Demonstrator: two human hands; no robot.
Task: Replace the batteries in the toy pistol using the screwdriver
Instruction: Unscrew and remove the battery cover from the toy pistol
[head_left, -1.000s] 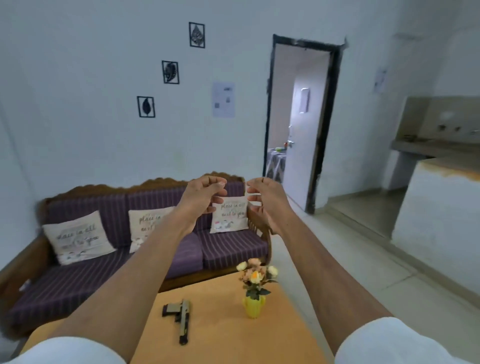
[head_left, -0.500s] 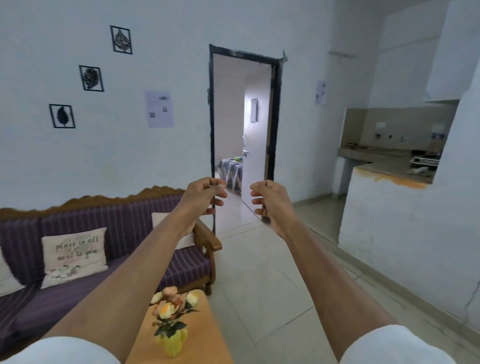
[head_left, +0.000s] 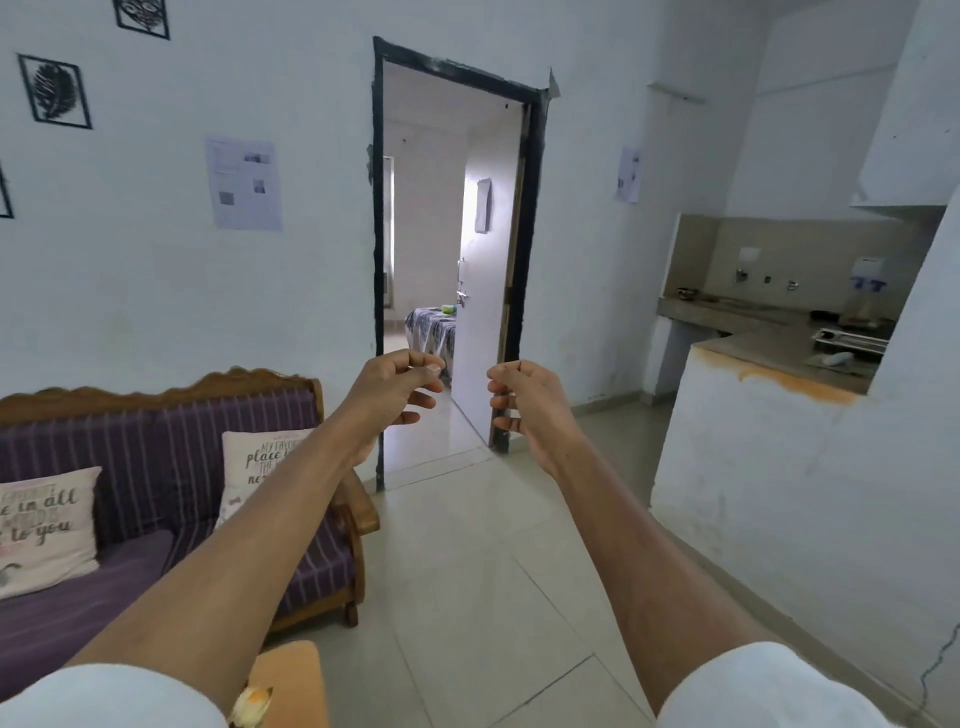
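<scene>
Both my arms are stretched out in front of me at chest height. My left hand (head_left: 396, 391) has its thumb tip against the curled forefinger, and nothing shows between them. My right hand (head_left: 525, 401) is a short gap to its right, fingers curled inward, holding nothing that I can see. Neither the toy pistol nor a screwdriver is in view. Only a corner of the orange table (head_left: 296, 686) shows at the bottom edge, with a bit of the flower bunch (head_left: 253, 702).
A purple striped sofa (head_left: 156, 467) with cushions stands at the left. An open doorway (head_left: 441, 260) lies straight ahead behind my hands. A white kitchen counter wall (head_left: 779, 467) stands at the right. Tiled floor (head_left: 467, 571) runs between them.
The view has swung to the right: the table with the pistol and vase slid out at the lower left, and the doorway and kitchen came in. My hands kept their raised pose.
</scene>
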